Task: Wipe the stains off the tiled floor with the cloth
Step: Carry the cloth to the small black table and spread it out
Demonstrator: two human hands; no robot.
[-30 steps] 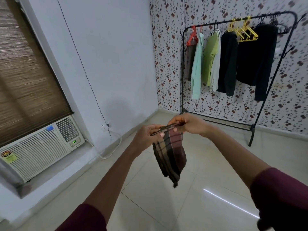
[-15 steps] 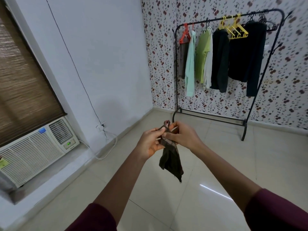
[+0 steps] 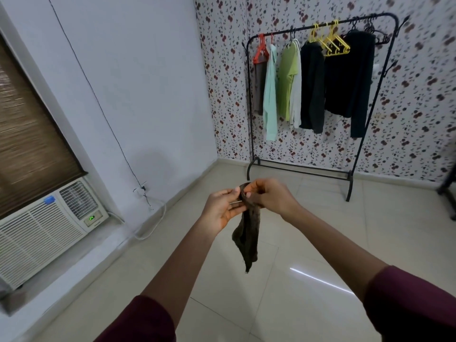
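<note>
A dark brown checked cloth [image 3: 248, 236] hangs in the air in front of me, bunched into a narrow strip. My right hand [image 3: 272, 198] grips its top end. My left hand [image 3: 220, 209] touches the same top end from the left, thumb and fingers pinching it. Both hands are held out at chest height, well above the cream tiled floor [image 3: 308, 304]. No stain on the tiles can be made out from here.
A black clothes rack [image 3: 350, 178] with several hanging garments stands against the flowered wall ahead. A window air conditioner [image 3: 47, 228] sits on a ledge at the left, with a white cable [image 3: 153, 223] trailing to the floor. A dark stand's leg [image 3: 447, 186] shows at the right edge.
The cloth, spread flat between my hands a second ago, is now gathered into a narrow hanging strip. My hands have come together at its top.
</note>
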